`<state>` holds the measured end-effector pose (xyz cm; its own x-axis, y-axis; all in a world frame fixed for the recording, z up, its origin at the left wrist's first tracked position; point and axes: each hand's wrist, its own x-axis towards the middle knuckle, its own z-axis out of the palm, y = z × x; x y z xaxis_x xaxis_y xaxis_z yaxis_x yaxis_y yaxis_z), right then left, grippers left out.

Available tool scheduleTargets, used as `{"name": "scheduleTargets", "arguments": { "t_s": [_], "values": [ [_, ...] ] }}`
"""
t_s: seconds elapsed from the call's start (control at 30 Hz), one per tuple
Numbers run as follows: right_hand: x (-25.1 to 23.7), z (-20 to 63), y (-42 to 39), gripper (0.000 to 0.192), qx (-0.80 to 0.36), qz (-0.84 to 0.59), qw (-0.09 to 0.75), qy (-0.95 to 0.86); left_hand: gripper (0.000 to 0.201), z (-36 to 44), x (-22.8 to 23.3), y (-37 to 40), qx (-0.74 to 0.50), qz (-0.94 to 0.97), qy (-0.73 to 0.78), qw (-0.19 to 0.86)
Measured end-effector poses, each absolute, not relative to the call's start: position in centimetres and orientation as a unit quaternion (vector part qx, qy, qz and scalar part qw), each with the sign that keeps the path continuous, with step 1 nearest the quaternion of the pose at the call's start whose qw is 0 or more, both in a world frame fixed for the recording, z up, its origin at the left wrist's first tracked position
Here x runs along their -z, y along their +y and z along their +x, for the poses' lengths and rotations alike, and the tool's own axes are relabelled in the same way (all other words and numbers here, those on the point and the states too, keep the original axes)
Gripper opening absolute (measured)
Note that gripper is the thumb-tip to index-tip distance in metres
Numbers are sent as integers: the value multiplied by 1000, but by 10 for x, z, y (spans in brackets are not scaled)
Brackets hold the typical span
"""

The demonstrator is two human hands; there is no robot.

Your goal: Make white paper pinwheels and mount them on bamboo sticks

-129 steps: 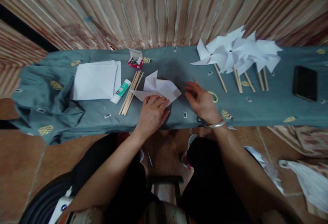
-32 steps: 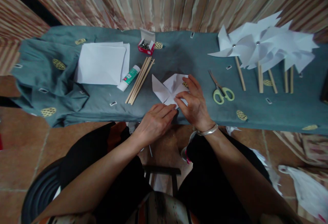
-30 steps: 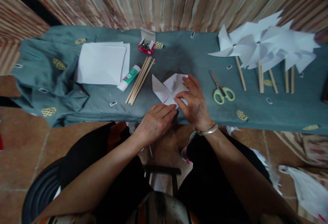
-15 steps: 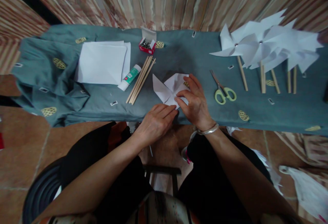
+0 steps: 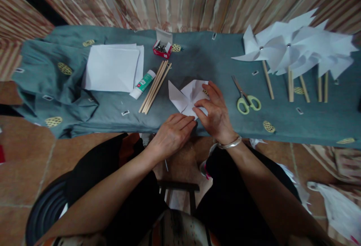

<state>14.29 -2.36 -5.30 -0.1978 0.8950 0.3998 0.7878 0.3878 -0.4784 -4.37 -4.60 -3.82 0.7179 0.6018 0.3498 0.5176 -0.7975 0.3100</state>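
A partly folded white paper square (image 5: 186, 96) lies on the teal-clothed table (image 5: 197, 58) close to its near edge, about midway along it, with two flaps already standing up toward the far side. The right hand (image 5: 216, 112) rests on the paper's right part, thumb and forefinger pinched on a corner flap folded inward; the left hand (image 5: 172, 133) lies just beside it at the near edge, fingers flat and together, their tips pressing the paper's near corner rather than gripping it. The sheet looks thin and light, stiff enough to hold a crease but easy to crumple or tear along its cuts, and likely to slide on the cloth, so it is best taken by a corner tip with a light pinch while the centre is pinned down. To the left lie a bundle of wooden sticks (image 5: 154, 87), a glue stick (image 5: 142, 84), a stack of white sheets (image 5: 113, 68) and, nearer the far edge, a small red box of pins (image 5: 161, 48). To the right lie green-handled scissors (image 5: 246, 98) and, toward the far right corner, several finished paper pinwheels (image 5: 293, 49) on sticks.
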Motion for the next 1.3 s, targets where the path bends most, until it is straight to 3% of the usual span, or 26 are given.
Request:
{"name": "scheduleTargets", "arguments": {
  "t_s": [0.37, 1.3],
  "values": [
    [54, 140, -26, 11, -25, -551, 312, -774, 22, -43, 37, -45, -230, 923, 298, 83],
    [56, 136, -29, 25, -68, -562, 291, -771, 23, -43, 38, -45, -213, 923, 304, 101]
  ]
}}
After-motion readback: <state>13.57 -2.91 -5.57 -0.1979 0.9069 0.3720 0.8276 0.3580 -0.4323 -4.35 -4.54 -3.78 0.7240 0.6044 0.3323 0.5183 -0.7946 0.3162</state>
